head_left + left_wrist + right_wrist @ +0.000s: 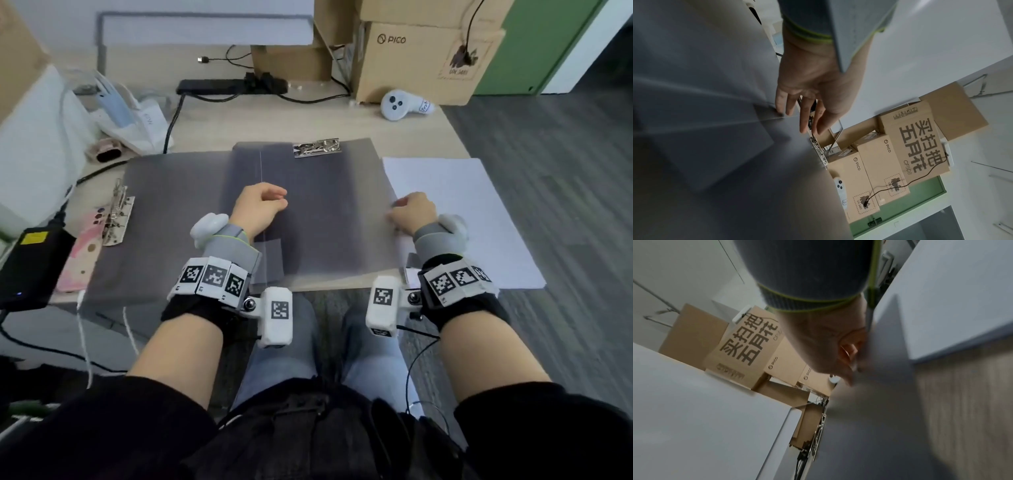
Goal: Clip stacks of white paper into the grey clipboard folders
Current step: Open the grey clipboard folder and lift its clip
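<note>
A grey clipboard folder (325, 212) lies on the desk in front of me, its metal clip (317, 148) at the far edge. My left hand (263, 205) rests on its middle. In the left wrist view the fingers (807, 113) are nearly straight and touch the grey surface (715, 146), short of the clip (819, 151). A second grey folder (164, 212) lies partly under it to the left, with its clip (114, 219) at the left side. A stack of white paper (462, 212) lies to the right. My right hand (409, 214) pinches its left edge, fingers curled (838, 356) against the sheet (951, 288).
Cardboard boxes (421, 58) stand at the back right, with a white controller (400, 104) in front of them. A black power strip (229, 86) and cables run along the back. Plastic bags (130, 113) and a black device (27, 263) sit on the left.
</note>
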{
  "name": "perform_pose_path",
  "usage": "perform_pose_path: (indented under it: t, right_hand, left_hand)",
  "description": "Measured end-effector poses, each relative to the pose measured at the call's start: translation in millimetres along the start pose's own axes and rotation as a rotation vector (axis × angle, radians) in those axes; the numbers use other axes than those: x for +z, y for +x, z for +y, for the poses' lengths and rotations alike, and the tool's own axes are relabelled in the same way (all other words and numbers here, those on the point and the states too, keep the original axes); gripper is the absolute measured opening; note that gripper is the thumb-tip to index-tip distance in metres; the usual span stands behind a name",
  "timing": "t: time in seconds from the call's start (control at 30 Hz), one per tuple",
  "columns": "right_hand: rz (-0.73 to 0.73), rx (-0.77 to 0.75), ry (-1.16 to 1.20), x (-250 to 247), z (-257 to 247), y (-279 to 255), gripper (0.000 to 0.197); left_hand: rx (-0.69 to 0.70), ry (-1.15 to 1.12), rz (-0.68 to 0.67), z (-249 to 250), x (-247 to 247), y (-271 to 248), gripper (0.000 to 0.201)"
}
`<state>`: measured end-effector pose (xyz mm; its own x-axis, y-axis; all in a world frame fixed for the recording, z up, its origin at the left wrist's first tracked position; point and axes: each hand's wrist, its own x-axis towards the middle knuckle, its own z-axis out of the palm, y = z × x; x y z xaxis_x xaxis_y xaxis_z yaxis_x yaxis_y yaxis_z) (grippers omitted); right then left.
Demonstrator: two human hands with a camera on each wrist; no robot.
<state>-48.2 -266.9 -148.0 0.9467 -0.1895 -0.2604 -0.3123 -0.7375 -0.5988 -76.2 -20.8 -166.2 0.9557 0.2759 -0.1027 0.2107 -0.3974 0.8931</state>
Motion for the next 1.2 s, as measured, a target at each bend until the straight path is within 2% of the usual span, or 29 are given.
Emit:
perform_pose_path:
  t: [0.13,0.27,0.33,0.47,0.57,0.67,0.8,0.9,1.0,1.17,1.2]
  right_hand:
    - [-0.163,0.08,-0.072,-14,12,-11,0.027]
    - [-0.118,0.068,-0.191,-19,11,-15,0.042]
    - [-0.064,0.018,-0.194,-18,6,-13,0.048]
    - [-0.003,-0.147,-0.137,-9,-16,-3,0.047]
    - [-0.017,-0.283,-0.079,3,-33,2,0.044]
    - [-0.073,-0.343,-0.068,15,-47,12,0.042]
    - [-0.168,-0.331,-0.123,32,-63,36,0.04]
    - [-0.189,-0.305,-0.154,43,-67,53,0.037]
    - [-0.183,-0.255,-0.161,50,-67,68,0.031]
    - [-0.189,-0.225,-0.21,56,-67,83,0.034]
    - [-0.186,-0.228,-0.218,57,-67,86,0.033]
  left_hand:
    - [0.005,0.005,-0.006,7,11,-1,0.026]
    - [-0.005,0.049,-0.059,10,20,-2,0.026]
    - [-0.014,0.063,-0.075,11,21,2,0.026]
    - [-0.031,0.075,-0.06,16,19,19,0.025]
    - [-0.019,0.088,-0.056,22,22,33,0.027]
    - [0.016,0.121,-0.063,30,27,50,0.033]
    - [0.073,0.236,-0.042,40,34,83,0.038]
    - [0.067,0.283,-0.068,43,37,102,0.009]
    - [0.024,0.331,-0.143,42,41,114,0.014]
    - [-0.051,0.163,0.016,31,46,131,0.01]
    - [-0.073,0.154,0.033,30,46,133,0.017]
